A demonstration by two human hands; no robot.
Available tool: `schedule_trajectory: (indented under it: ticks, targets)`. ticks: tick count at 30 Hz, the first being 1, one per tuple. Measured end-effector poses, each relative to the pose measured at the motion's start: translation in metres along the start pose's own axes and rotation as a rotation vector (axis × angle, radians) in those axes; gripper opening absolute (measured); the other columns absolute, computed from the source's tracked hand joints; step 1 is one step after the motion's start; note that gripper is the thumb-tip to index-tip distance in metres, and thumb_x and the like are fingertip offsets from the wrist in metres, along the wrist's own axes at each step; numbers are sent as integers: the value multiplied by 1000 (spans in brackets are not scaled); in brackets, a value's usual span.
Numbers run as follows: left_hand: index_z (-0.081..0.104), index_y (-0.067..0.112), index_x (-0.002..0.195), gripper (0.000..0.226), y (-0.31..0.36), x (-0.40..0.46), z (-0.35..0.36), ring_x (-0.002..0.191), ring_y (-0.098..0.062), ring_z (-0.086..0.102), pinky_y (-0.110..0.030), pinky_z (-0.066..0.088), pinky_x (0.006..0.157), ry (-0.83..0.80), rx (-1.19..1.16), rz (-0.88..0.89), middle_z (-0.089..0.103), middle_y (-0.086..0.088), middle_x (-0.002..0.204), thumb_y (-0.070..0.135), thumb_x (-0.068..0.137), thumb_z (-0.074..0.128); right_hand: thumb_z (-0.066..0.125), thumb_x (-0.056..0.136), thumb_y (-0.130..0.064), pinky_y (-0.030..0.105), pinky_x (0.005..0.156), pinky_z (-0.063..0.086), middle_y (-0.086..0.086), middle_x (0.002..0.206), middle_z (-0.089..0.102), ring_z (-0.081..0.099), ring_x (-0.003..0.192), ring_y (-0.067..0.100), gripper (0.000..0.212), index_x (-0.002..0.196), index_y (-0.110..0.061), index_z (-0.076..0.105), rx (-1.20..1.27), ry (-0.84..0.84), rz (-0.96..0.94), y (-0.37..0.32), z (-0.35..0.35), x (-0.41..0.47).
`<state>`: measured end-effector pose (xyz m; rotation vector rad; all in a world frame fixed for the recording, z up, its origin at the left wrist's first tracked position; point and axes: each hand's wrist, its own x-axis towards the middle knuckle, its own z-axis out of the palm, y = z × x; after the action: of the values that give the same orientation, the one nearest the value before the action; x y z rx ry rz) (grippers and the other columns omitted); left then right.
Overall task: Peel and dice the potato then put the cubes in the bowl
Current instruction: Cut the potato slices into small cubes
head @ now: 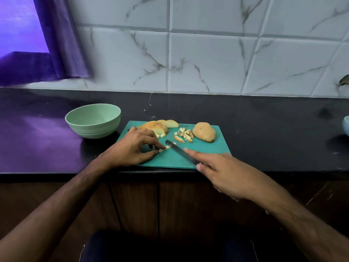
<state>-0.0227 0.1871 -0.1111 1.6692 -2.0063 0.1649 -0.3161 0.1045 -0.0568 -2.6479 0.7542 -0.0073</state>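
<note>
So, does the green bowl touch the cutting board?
Apart. The head view shows a strip of dark counter between the green bowl and the cutting board.

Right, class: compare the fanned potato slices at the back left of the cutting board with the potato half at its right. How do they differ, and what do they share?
The potato slices are cut thin and lean on one another in a fan; the potato half is one uncut domed lump. The slices show pale cut flesh; the half shows only brown skin. The slices lie beside the left hand; the half lies apart, untouched. Both rest on the green cutting board and keep their skin.
</note>
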Motion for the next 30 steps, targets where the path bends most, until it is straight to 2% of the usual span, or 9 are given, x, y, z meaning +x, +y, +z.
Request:
schedule_trajectory:
  ticks: [5,9,12,14,16,18,24,27,30]
  targets:
    - [76,38,111,30,0,0,0,99,13,52,-39,40,81,7,-7,16,64,22,101,48,89,58,32,110,-38,31,52,58,-5,64,56,56,44,10,51,154,-59,15,-28,17,4,-3,17,10]
    - [78,36,107,30,1,0,0,96,8,56,-37,39,80,23,-8,19,66,20,99,50,89,58,31,111,-38,38,64,60,-6,68,56,52,48,7,51,155,-57,15,-92,39,-6,-6,10,15]
    - [77,36,100,24,1,-2,0,91,1,61,-34,37,78,52,-9,30,67,19,96,49,90,61,31,110,-39,33,60,53,-7,68,54,50,52,7,51,154,-58,15,-94,59,-37,-4,6,10]
    - [77,35,98,17,1,-1,1,91,0,61,-34,37,77,59,2,30,67,19,95,45,90,66,32,110,-41,27,52,41,-8,70,52,49,58,7,51,154,-60,14,-104,56,-43,-3,11,5]
    - [78,34,97,11,0,-1,1,92,0,61,-35,37,78,50,14,29,67,19,95,38,89,71,32,110,-41,23,53,32,-7,72,50,48,61,8,51,154,-59,13,-111,58,-35,-4,19,4]
    - [77,34,97,10,1,-1,1,92,-1,61,-34,37,78,38,18,27,66,19,95,36,90,72,32,110,-40,23,53,29,-7,72,49,47,61,8,52,155,-58,11,-133,62,-35,-6,25,8]
    - [74,35,94,19,0,-2,1,91,-3,59,-28,32,78,52,29,28,63,19,91,48,89,61,30,110,-41,24,53,28,-10,75,46,44,64,8,52,155,-58,11,-151,116,-52,-8,17,19]
    - [72,34,89,18,1,-2,2,88,-4,58,-31,32,78,71,61,35,60,17,87,47,89,60,31,110,-41,22,53,28,-7,76,51,45,62,8,53,155,-58,10,-133,98,-69,-10,21,11]
    - [72,33,87,18,1,-1,2,86,-5,57,-35,33,76,74,64,31,59,18,85,47,88,60,31,110,-40,23,51,24,-10,72,43,39,60,6,53,156,-56,9,-151,94,-55,-12,30,8]
